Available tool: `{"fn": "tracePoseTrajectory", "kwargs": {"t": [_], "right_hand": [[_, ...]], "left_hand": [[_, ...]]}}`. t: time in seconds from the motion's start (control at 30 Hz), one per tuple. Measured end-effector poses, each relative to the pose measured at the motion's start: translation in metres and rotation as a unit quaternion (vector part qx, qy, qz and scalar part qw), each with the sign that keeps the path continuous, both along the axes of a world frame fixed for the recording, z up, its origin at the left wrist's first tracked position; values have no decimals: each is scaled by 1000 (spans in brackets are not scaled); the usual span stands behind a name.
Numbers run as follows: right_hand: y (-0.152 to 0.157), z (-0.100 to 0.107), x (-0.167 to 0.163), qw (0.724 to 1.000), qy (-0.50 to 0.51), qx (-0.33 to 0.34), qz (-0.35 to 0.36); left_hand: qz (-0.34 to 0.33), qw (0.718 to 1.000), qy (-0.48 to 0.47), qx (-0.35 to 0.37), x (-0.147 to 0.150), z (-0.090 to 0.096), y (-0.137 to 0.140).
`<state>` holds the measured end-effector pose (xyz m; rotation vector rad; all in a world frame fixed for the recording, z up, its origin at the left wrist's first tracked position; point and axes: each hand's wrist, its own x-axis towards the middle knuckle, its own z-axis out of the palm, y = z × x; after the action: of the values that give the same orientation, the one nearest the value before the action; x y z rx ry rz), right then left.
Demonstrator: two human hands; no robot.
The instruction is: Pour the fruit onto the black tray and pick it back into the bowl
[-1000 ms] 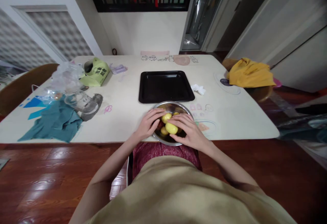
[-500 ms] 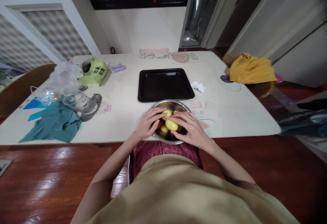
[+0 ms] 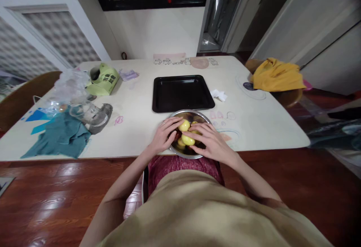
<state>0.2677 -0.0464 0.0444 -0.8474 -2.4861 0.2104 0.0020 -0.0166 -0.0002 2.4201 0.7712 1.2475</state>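
Both hands are over a shiny metal bowl (image 3: 207, 116) at the near edge of the table. Inside it lie several smooth yellow fruits and something dark red (image 3: 178, 135); their exact kind is unclear. My left hand (image 3: 166, 133) reaches in from the left with fingers stretched and thumb apart, its fingertips touching the upper yellow fruit (image 3: 184, 125). My right hand (image 3: 208, 138) curls over from the right, the lower yellow fruit (image 3: 187, 139) between its thumb and fingers. More fruit beneath is partly hidden by my hands.
A black baking tray (image 3: 183, 93) sits just beyond the bowl, beside a crumpled white tissue (image 3: 219, 96). At left are a teal cloth (image 3: 60, 136), clear plastic packaging (image 3: 70, 83) and a green paper bag (image 3: 105, 79). A yellow cloth (image 3: 278, 76) hangs over a chair at right.
The lower yellow fruit has shifted slightly left and down with my right fingers. My left fingertips have drawn back a little, showing more of the upper fruit and the dark red thing.
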Motion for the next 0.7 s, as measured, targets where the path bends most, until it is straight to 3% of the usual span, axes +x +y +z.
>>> {"fn": "tracePoseTrajectory", "kwargs": {"t": [0.23, 0.43, 0.7], "right_hand": [[0, -5, 6, 1000, -10, 8, -20], [0, -15, 8, 999, 22, -19, -19], [3, -13, 17, 992, 127, -13, -19]], "left_hand": [[-32, 998, -4, 61, 0, 0, -2], [-38, 997, 7, 66, 0, 1, -2], [-36, 997, 9, 68, -1, 1, -2]]}}
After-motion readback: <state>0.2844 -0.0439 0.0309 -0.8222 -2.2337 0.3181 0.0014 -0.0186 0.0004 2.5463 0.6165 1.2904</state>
